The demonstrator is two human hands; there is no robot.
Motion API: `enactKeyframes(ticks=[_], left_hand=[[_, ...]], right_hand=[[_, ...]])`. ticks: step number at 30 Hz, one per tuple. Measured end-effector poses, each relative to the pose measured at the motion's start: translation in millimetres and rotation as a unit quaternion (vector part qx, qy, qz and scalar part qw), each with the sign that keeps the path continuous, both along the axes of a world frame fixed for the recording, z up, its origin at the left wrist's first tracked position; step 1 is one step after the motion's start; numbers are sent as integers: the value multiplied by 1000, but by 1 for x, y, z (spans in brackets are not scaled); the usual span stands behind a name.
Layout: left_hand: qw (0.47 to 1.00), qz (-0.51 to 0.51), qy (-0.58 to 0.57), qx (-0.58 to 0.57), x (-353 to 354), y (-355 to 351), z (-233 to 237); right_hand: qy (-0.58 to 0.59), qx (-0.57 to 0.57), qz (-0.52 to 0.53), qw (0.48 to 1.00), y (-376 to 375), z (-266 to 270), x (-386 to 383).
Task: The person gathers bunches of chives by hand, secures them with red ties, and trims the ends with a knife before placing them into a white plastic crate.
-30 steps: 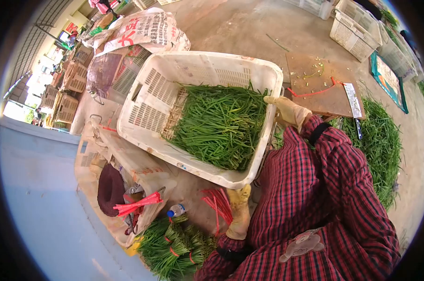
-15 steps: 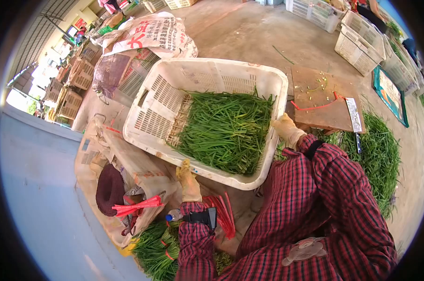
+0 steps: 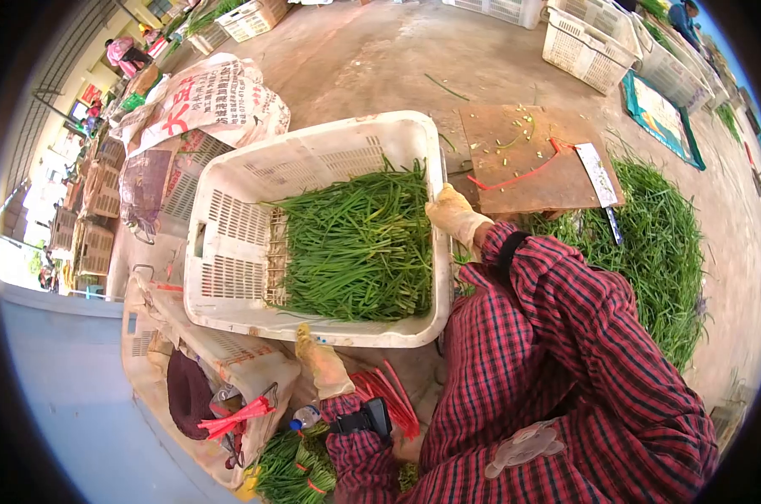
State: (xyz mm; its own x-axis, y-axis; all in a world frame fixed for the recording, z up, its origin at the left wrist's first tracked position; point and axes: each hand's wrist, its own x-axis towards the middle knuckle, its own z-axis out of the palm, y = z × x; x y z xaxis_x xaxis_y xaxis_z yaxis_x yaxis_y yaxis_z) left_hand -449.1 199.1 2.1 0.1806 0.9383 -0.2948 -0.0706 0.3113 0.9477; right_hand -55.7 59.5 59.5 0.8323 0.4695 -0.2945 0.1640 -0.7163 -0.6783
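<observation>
A white plastic crate (image 3: 313, 338) stands in front of me, slightly tilted, with a layer of cut green leafy stalks (image 3: 355, 244) inside, possibly garlic chives. My left hand (image 3: 322, 365), in a yellowish work glove, holds its near rim; the fingers under the edge are hidden. On the right side, my gloved right hand (image 3: 454, 214) grips the rim, with part of the fingers out of sight. Beyond that hand lies a wooden board (image 3: 515, 181) bearing a red tie and a long-bladed knife (image 3: 597, 176).
Loose greens (image 3: 658, 252) are heaped at the right. Red ties (image 3: 385, 399), a capped bottle (image 3: 305, 417) and bundled greens (image 3: 292, 470) lie near my left arm. A printed sack (image 3: 217, 97) covers a crate behind. More crates (image 3: 586, 50) and people are farther off.
The view has shifted, so the surroundings sit further left. The crate has turned a little against the board, and both hands remain at its rim.
</observation>
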Motion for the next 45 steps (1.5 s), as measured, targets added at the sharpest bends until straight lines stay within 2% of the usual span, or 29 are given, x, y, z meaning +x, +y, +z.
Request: enactKeyframes(ticks=[1, 2, 4, 5, 7, 8, 10, 12, 14, 16, 19, 21, 22, 24, 25, 26, 29, 31, 32, 34, 37, 38, 40, 44, 45], left_hand=[[992, -34, 91, 74, -3, 2, -8], [992, -36, 93, 73, 0, 0, -8], [998, -30, 55, 19, 12, -6, 3], [998, -33, 57, 21, 21, -11, 12], [996, 9, -82, -41, 46, -28, 29], [996, 4, -78, -40, 55, -37, 30], [988, -28, -150, -30, 71, -57, 24], [987, -26, -156, -1, 93, -84, 29], [988, 21, -129, -85, 118, -105, 50], [982, -2, -155, -103, 124, -110, 54], [986, -36, -118, -115, 119, -113, 63], [961, -87, -208, -160, 93, -107, 57], [960, -92, -210, -163, 79, -101, 51], [959, -97, -235, -127, 53, -87, 34], [974, -69, -194, -96, 50, -80, 32], [970, -111, -217, -12, 40, -73, 28], [962, -97, -245, -75, 22, -48, 3], [979, -67, -169, -96, 22, -43, 0], [978, -76, -168, -96, 25, -44, 6], [984, -93, -147, -43, 27, -51, 23], [986, -138, -96, 9, 26, -52, 17], [985, -142, -94, 9, 26, -57, 17], [976, -125, -178, -19, 31, -62, 19], [991, -92, -92, -27, 28, -59, 27], [984, -165, -70, -23, 19, -58, 36]], right_hand=[[31, -8, -17, 999, 3, 8, 2], [33, -9, -18, 999, 7, 6, 7], [19, 6, -21, 1000, 17, -4, 22], [-8, -4, 22, 1000, 23, -21, 37], [-14, -5, 21, 1000, 34, -18, 60], [-23, -9, 23, 999, 38, -17, 68], [-21, 2, 5, 1000, 38, -1, 85], [-43, 0, 47, 998, 43, 0, 112], [-55, -1, 50, 997, 48, -2, 131], [-89, 49, 84, 991, 49, -14, 146], [-56, 71, 65, 994, 36, 8, 133], [-35, 82, 14, 996, 23, 11, 117], [-39, 80, 9, 996, 15, 7, 106], [-68, 158, 38, 984, -6, -9, 84], [-71, 163, 31, 984, -17, -9, 74], [-74, 167, 20, 983, -25, -8, 62], [-113, 113, -26, 987, -52, 11, 16], [-78, 108, -19, 991, -60, 14, 15], [-52, 115, -12, 992, -60, 16, 16], [-34, 98, -16, 994, -56, 26, 18], [-44, 111, -11, 993, -55, 21, 24], [-43, 112, -16, 993, -55, 18, 27], [-53, 117, 14, 992, -50, 15, 39], [-61, 109, 32, 992, -47, 14, 35], [-46, 94, 33, 994, -46, 18, 38]])
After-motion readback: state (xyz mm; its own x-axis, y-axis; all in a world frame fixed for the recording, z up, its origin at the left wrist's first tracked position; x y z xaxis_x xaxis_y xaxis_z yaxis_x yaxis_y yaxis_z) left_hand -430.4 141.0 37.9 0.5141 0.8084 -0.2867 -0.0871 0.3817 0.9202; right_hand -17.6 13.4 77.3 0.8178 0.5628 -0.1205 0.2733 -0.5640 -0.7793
